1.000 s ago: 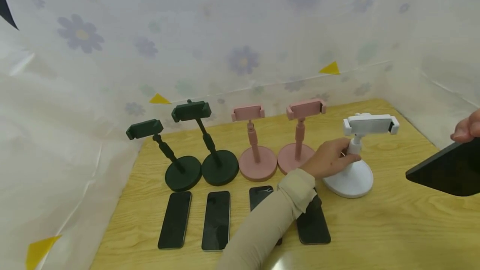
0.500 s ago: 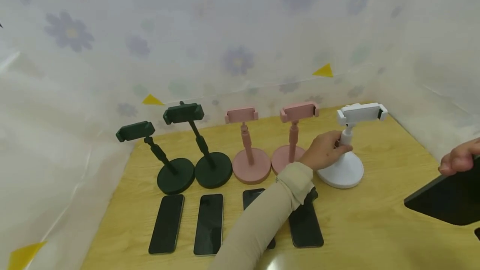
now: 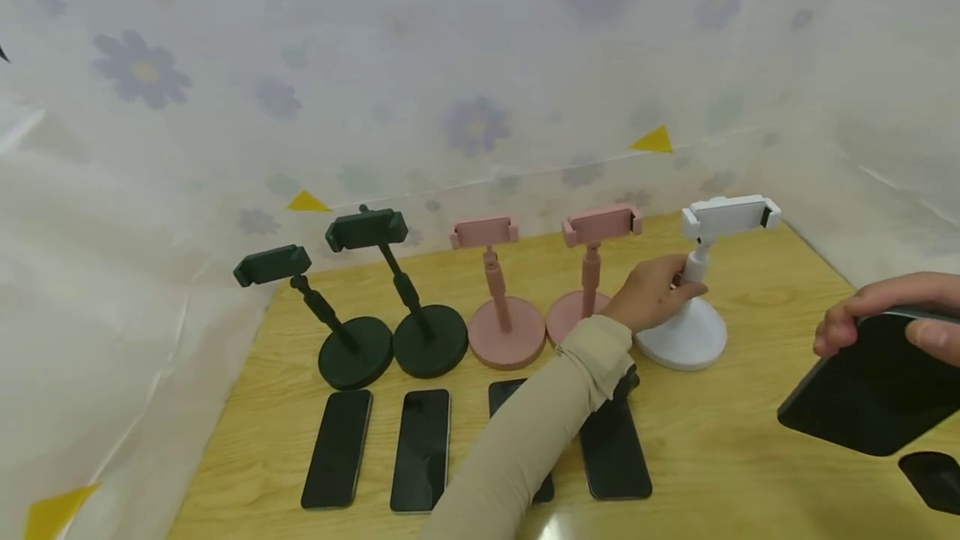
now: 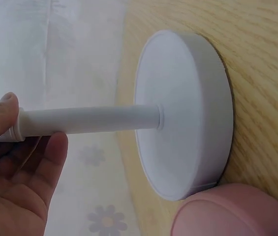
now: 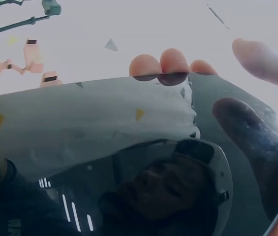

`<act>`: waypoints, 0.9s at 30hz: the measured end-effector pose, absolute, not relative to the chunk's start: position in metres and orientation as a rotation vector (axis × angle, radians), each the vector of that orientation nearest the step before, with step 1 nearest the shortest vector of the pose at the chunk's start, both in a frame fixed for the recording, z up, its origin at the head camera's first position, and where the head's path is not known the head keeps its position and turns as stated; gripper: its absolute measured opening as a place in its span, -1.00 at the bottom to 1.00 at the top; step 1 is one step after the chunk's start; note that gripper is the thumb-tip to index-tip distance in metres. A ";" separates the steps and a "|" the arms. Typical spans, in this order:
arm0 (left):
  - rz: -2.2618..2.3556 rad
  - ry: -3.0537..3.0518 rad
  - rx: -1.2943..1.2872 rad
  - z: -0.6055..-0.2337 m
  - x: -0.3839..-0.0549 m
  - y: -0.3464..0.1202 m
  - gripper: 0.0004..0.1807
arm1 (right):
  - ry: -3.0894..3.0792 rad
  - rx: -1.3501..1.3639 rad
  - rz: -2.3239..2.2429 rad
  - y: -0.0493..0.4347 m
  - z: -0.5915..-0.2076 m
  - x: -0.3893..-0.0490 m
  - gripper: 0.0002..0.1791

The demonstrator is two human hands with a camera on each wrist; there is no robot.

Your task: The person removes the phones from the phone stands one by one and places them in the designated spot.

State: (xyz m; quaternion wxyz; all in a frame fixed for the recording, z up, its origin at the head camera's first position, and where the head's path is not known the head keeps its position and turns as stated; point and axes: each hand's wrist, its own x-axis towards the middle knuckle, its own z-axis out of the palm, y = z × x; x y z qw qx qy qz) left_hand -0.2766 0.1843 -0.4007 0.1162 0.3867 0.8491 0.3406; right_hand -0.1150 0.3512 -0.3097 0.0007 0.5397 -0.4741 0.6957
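A white phone stand (image 3: 686, 340) is at the right end of the row of stands, its round base on the table. My left hand (image 3: 652, 294) grips its pole, thumb and fingers around it; in the left wrist view the pole (image 4: 89, 119) runs from the hand to the base. At the right side of the head view, my right hand (image 3: 892, 307) holds a black smartphone (image 3: 870, 394) tilted above the table, fingers over its upper edge. The right wrist view shows its glossy screen (image 5: 129, 118) full of reflections.
Two pink stands (image 3: 506, 336) and two dark green stands (image 3: 430, 340) line up left of the white one. Several black phones (image 3: 337, 448) lie in front, some partly under the left sleeve (image 3: 525, 432). Another dark object (image 3: 933, 482) lies at lower right. A flowered sheet (image 3: 480, 48) hangs behind.
My left hand has slid the white stand backward, more level with the pink ones. My right hand with the smartphone has come left, further into view. The head view has shifted slightly.
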 end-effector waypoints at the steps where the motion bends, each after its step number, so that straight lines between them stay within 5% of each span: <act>1: 0.998 2.490 1.128 -0.401 -0.277 0.184 -0.78 | -1.566 1.585 2.192 0.355 -0.314 -0.112 -0.50; 11: 1.049 2.501 1.049 -0.405 -0.280 0.176 -0.75 | -2.037 0.965 2.249 0.367 -0.343 -0.104 -0.44; 20: 1.240 2.510 0.986 -0.412 -0.265 0.163 -0.46 | -2.218 0.929 2.198 0.367 -0.350 -0.110 -0.48; 27: 1.249 2.546 1.162 -0.413 -0.234 0.113 -0.60 | -2.153 0.944 2.347 0.365 -0.363 -0.113 -0.44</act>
